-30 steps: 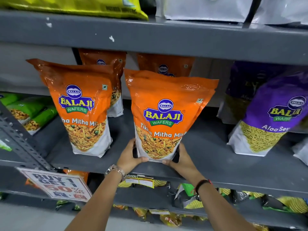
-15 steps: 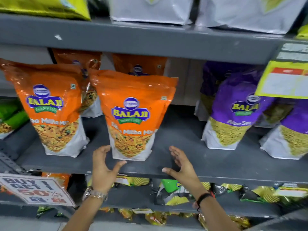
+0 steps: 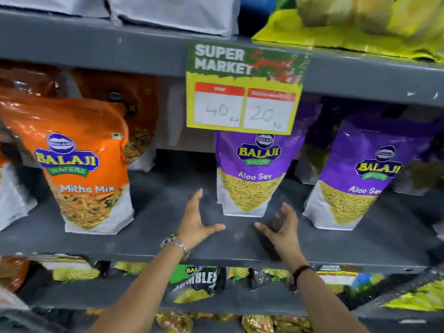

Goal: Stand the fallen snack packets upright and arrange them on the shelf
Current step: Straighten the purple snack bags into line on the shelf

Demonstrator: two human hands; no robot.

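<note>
a grey metal shelf (image 3: 156,212) fills the middle of the view, its top dull and scuffed, with a bare strip running along the front edge. another grey board (image 3: 96,51) runs above it, chipped in small white spots, and carries pale packets and a crumpled yellow bag (image 3: 360,32). a green and yellow price sign (image 3: 242,87) hangs from that upper board, reading "super market" with 40 and 20 written by hand in two white boxes.

on the middle shelf an orange mitha mix packet (image 3: 86,169) stands upright at the left, with more orange packets behind it in the shadow at the back. just under the sign a purple aloo sev packet (image 3: 252,179) stands upright, its top hidden by the sign. a second purple packet (image 3: 358,183) stands to the right, leaning a little leftward at the top, with darker purple packets behind.

the left hand (image 3: 194,222) hovers over the bare shelf just left of the middle purple packet, fingers spread and thumb out, holding nothing. the right hand (image 3: 281,227) is just below and right of the same packet, fingers loosely curled and apart, blurred, also holding nothing. a metal watch (image 3: 176,245) sits on the left wrist and a dark band (image 3: 301,270) on the right.

below, a lower shelf (image 3: 240,299) holds small yellow, green and black packets lying jumbled and flat.
</note>
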